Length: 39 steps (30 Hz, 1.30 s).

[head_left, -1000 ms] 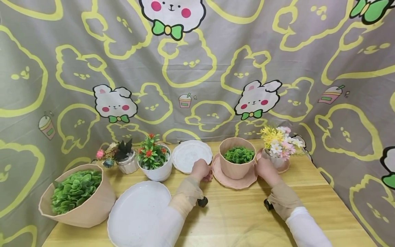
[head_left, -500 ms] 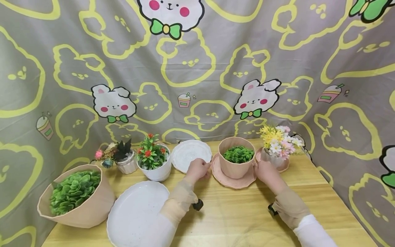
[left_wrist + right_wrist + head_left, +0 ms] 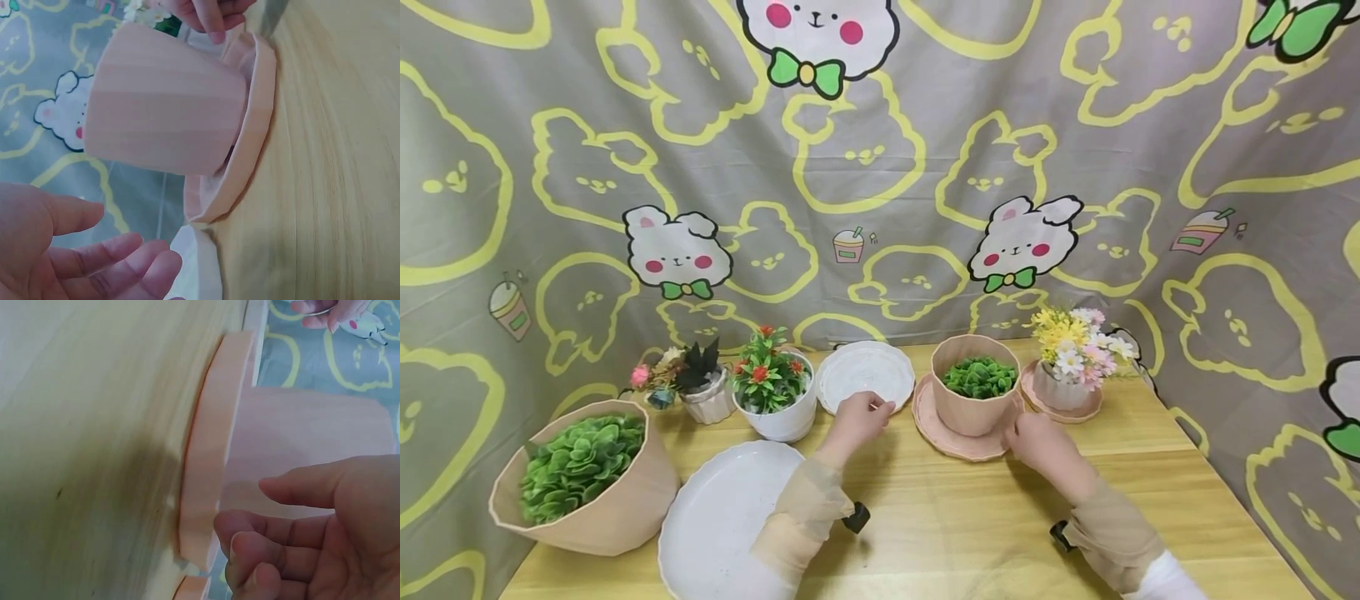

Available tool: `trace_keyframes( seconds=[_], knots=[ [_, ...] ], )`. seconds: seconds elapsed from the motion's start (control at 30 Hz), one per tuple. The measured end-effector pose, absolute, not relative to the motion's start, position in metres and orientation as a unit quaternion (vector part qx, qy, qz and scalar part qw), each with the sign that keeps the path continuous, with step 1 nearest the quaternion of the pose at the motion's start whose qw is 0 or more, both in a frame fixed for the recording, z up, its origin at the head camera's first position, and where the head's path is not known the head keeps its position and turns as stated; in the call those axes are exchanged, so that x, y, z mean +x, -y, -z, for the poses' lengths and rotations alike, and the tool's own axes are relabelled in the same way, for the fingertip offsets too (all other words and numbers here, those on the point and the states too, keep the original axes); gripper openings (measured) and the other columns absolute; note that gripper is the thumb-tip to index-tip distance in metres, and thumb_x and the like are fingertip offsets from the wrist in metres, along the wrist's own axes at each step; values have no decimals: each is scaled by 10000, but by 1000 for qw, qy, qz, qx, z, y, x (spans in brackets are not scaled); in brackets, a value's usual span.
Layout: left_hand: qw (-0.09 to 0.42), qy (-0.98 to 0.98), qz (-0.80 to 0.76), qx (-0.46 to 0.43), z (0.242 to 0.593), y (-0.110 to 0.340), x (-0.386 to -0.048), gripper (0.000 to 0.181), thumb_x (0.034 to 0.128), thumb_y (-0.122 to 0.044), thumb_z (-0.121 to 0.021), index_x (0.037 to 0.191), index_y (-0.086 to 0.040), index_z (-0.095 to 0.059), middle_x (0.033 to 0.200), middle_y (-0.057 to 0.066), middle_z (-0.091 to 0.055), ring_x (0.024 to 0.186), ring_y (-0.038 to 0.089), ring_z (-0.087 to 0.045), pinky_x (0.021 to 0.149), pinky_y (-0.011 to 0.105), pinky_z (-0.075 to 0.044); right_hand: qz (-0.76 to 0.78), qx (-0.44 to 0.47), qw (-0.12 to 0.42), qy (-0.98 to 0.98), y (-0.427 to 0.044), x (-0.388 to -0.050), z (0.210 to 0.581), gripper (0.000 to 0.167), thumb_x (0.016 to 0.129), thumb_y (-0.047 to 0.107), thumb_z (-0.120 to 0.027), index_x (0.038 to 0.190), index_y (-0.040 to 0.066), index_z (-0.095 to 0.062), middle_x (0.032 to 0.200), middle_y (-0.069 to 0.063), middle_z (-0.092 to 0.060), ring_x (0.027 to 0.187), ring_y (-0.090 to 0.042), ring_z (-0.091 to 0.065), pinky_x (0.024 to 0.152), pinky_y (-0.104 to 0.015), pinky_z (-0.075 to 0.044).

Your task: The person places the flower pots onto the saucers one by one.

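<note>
A faceted pink pot [image 3: 974, 410] with small green leaves [image 3: 980, 377] stands upright on a pink saucer [image 3: 929, 427]. My left hand [image 3: 856, 418] is left of that saucer, over the near edge of a small white plate [image 3: 863, 372]. Its fingers are loosely bent and hold nothing, with a gap to the pot in the left wrist view. My right hand [image 3: 1047, 443] is at the saucer's right side. Thumb and fingers lie apart with nothing between them; whether a fingertip touches the saucer's rim [image 3: 209, 450], I cannot tell.
Behind my right hand, a small grey pot [image 3: 1063, 388] of flowers stands on another pink saucer [image 3: 1086, 407]. To the left are a white pot [image 3: 784, 414] with red flowers, a small white pot [image 3: 709, 403], a large pink pot [image 3: 617, 508] and a large white plate [image 3: 722, 517].
Both hands have moved away from the pink saucer's sides: the left one leftward, the right one slightly toward me. The pot and saucer stay in place.
</note>
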<state>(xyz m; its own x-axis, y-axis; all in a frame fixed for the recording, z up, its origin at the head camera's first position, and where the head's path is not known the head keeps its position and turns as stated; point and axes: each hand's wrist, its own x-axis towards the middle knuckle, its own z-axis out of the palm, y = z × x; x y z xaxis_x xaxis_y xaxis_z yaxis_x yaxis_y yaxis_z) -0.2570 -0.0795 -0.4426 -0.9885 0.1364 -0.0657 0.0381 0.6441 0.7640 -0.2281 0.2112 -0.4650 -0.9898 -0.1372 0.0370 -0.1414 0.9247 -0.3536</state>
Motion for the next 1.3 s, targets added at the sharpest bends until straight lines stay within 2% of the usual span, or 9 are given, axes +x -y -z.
trace_keyframes(
  seconds=[0.03, 0.07, 0.3, 0.43, 0.6, 0.83, 1.1, 1.2, 1.3],
  knots=[
    [57, -905, -419, 49, 442, 81, -255, 263, 958, -288, -587, 898, -44, -663, 771, 83, -705, 664, 160, -678, 611, 250, -480, -192, 65, -3, 979, -210, -227, 465, 302, 928, 138, -498, 637, 90, -566, 524, -1, -511, 476, -147, -467, 478, -312, -377],
    [54, -905, -418, 51, 442, 84, -254, 262, 955, -290, -591, 906, -44, -664, 782, 91, -709, 663, 151, -671, 612, 252, -481, -199, 60, -13, 978, -208, -225, 465, 294, 916, 145, -509, 627, 107, -548, 533, 5, -511, 486, -144, -464, 487, -304, -369],
    [41, -903, -425, 53, 437, 97, -243, 266, 950, -287, -604, 950, -29, -672, 827, 117, -705, 683, 142, -649, 607, 258, -485, -198, 81, -10, 977, -191, -216, 463, 238, 900, 127, -566, 665, 114, -534, 568, -2, -496, 552, -171, -472, 539, -326, -398],
    [38, -905, -421, 47, 435, 105, -238, 276, 954, -302, -602, 988, -37, -673, 849, 106, -699, 719, 148, -651, 623, 264, -493, -199, 87, -4, 976, -181, -212, 463, 280, 896, 115, -571, 621, 121, -521, 531, 12, -484, 517, -160, -456, 524, -316, -388],
    [50, -894, -443, 37, 431, 116, -233, 283, 971, -302, -582, 1041, -40, -663, 945, 159, -692, 794, 170, -647, 659, 275, -496, -208, 87, -6, 974, -172, -211, 464, 327, 901, 120, -574, 583, 132, -497, 494, 29, -476, 472, -135, -440, 499, -294, -367],
    [20, -893, -449, 24, 429, 134, -230, 286, 958, -292, -602, 1062, -37, -678, 916, 112, -701, 778, 153, -656, 667, 281, -503, -210, 96, 2, 973, -163, -209, 465, 380, 909, 137, -586, 544, 139, -483, 480, 36, -467, 465, -126, -428, 486, -284, -360],
    [20, -875, -484, -8, 427, 152, -229, 306, 968, -303, -589, 1130, -53, -657, 1019, 99, -708, 842, 165, -679, 699, 267, -490, -227, 91, -10, 970, -155, -208, 465, 399, 918, 153, -584, 543, 138, -449, 487, 37, -450, 468, -124, -409, 489, -270, -330],
    [26, -870, -492, -6, 425, 157, -229, 308, 971, -295, -583, 1124, -40, -659, 1044, 148, -709, 856, 197, -692, 728, 291, -516, -229, 96, -7, 969, -154, -206, 465, 401, 916, 146, -585, 544, 135, -434, 489, 34, -422, 465, -125, -385, 484, -268, -312],
    [40, -865, -500, -5, 425, 163, -228, 305, 972, -290, -583, 1120, -33, -652, 1062, 173, -706, 880, 222, -694, 809, 355, -544, -230, 102, -2, 968, -152, -206, 465, 407, 912, 145, -591, 542, 139, -423, 489, 40, -402, 462, -118, -369, 480, -264, -301]
  ],
)
